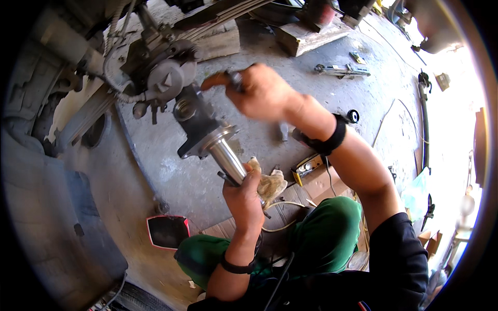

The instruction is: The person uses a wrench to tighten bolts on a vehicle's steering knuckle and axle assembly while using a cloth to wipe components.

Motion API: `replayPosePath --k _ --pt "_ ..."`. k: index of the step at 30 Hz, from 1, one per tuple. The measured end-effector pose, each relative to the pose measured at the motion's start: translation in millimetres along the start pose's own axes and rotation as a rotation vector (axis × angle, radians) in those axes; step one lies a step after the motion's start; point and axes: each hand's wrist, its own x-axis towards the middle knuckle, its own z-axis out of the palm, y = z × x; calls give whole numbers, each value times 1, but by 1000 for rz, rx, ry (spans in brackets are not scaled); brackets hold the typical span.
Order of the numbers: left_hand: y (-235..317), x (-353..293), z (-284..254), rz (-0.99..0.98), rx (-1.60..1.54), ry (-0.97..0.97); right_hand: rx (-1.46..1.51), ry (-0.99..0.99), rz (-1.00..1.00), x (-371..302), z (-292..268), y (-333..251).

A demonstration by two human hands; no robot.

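A steering knuckle (193, 124) with a bright, smooth spindle (226, 159) stands tilted toward me. My left hand (244, 205) is closed around the spindle's lower end, where a short dark piece (228, 179) pokes out beside the thumb. A stained, pale rag (272, 186) shows right beside these fingers; whether they touch it is unclear. Over the knuckle's upper end is my right hand (262, 93), slightly blurred, with one finger reaching toward the metal and the others curled. A small dark thing (236, 81) shows at its fingers, too unclear to name.
A round metal housing with a hose (166, 80) adjoins the knuckle's top. Wooden blocks (311, 37) lie at the back, with a metal tool (342, 70) on the concrete floor. A small open box (309, 167) sits by my right knee, a red-edged black pad (168, 232) by my left.
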Motion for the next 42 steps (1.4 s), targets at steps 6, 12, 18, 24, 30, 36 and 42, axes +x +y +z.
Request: replayPosePath --k 6,12,18,24,30,36,42 --pt "-4 1 -2 1 30 16 -29 -1 -205 -3 25 15" --pt "-3 1 1 28 52 18 -138 38 -391 -3 29 32" --pt "-3 0 2 44 54 43 -286 -4 -545 14 22 47" --pt "-3 1 -1 25 56 26 -233 -14 -630 20 12 47" --pt "-6 2 0 45 81 42 -293 18 -607 7 29 50" --pt "-3 0 3 42 97 53 -310 102 -644 -2 16 58" --pt "-4 1 0 22 86 53 414 392 -85 -16 18 38"
